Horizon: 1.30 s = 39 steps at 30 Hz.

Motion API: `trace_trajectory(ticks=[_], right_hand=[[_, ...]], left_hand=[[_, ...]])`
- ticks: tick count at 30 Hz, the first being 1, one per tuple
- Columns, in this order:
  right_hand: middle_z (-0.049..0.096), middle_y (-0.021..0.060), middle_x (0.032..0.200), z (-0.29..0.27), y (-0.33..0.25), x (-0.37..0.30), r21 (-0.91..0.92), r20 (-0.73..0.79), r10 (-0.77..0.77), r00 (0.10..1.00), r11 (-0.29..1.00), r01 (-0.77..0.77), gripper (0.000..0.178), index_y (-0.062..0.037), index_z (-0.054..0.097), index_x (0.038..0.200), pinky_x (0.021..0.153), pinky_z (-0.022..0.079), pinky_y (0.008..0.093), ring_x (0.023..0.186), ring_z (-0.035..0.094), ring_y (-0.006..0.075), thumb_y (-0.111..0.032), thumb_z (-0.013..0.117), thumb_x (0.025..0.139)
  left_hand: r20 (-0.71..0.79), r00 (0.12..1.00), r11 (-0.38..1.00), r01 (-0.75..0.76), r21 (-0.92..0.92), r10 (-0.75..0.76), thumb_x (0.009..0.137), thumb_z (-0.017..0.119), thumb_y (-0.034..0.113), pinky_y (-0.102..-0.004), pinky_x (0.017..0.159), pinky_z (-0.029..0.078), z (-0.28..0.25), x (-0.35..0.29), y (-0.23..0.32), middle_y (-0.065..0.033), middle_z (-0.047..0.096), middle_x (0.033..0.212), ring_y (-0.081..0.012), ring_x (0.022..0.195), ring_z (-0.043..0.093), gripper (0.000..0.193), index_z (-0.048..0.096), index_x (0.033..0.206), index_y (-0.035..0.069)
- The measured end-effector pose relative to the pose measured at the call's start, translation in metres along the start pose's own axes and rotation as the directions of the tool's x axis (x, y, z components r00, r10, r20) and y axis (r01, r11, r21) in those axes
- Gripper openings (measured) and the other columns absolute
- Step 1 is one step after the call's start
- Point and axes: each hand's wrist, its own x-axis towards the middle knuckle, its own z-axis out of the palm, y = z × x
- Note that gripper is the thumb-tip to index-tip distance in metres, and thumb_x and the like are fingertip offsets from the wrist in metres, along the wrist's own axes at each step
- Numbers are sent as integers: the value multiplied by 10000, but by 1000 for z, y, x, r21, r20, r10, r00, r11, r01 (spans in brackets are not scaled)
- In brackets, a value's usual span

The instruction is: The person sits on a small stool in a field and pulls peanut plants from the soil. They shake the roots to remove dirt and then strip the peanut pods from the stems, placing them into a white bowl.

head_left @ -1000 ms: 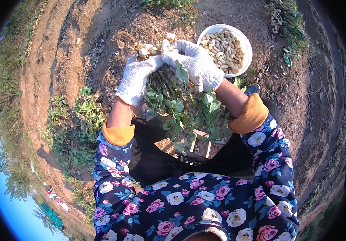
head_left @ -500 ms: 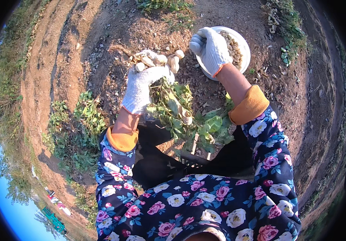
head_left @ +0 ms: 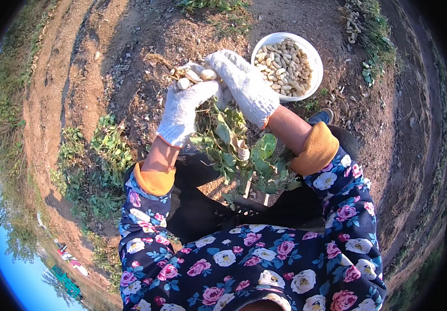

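So the left hand [head_left: 182, 111], in a white knit glove, is clamped round the stems of a peanut plant [head_left: 224, 136], out to the left of the white bucket [head_left: 317, 75]. The pods [head_left: 193, 76] stick up over that fist, left of the bucket too, with the leaves hanging down toward the wearer's lap. The right hand [head_left: 245, 87] is right up against the cluster, between it and the bucket, fingers curled. Can't honestly tell whether it's pinching a pod, since its fingertips are tucked out of view. Loose peanuts [head_left: 287, 68] are piled inside the bucket.

For doing this bit well, imo: grip the stems tight just below the pods so the bunch doesn't twist, pinch pods close to where they join, and use short tugs. Yanking could bring roots along. Bucket's nicely close to the right hand, so less spilling.
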Motion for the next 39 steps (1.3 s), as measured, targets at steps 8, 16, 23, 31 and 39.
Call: trace_trajectory(ticks=[8,16,23,31,39], right_hand=[[576,-2,789,4,-2,5,163,-220,65,973,986,-29,475,-29,627,894,611,449,211,689,532,65,-491,528,936],[591,13,669,-8,-10,3,-69,-15,-88,996,994,87,399,-28,617,838,404,459,228,464,537,91,-414,568,927],[627,24,743,-4,-20,-2,-461,-4,-81,997,885,70,314,-62,626,852,572,491,273,618,580,100,-367,577,911],[635,90,708,-15,-14,1,-763,182,-382,906,527,375,355,-107,659,823,654,497,389,696,628,290,-418,518,918],[650,114,703,-36,4,24,-959,278,-300,913,-32,282,305,-64,617,826,606,514,392,701,663,268,-365,576,858]], left_hand=[[98,995,999,-1,35,-2,797,653,-6,-257,772,495,12,-4,-8,-20,630,942,-116,860,600,174,558,913,82],[57,998,976,42,-214,-30,796,646,-30,-300,761,520,9,4,-23,-86,648,916,-158,823,627,170,547,902,58],[-207,963,975,198,104,-173,826,618,11,-281,764,469,22,1,-3,-27,618,860,-123,788,574,59,572,856,32],[-68,979,964,200,177,-191,783,694,91,-272,803,444,13,0,-13,5,615,895,-98,835,559,207,650,974,25],[-16,990,960,139,242,-139,749,688,110,-246,714,427,30,-1,-12,29,623,815,-78,758,535,144,676,865,25]])
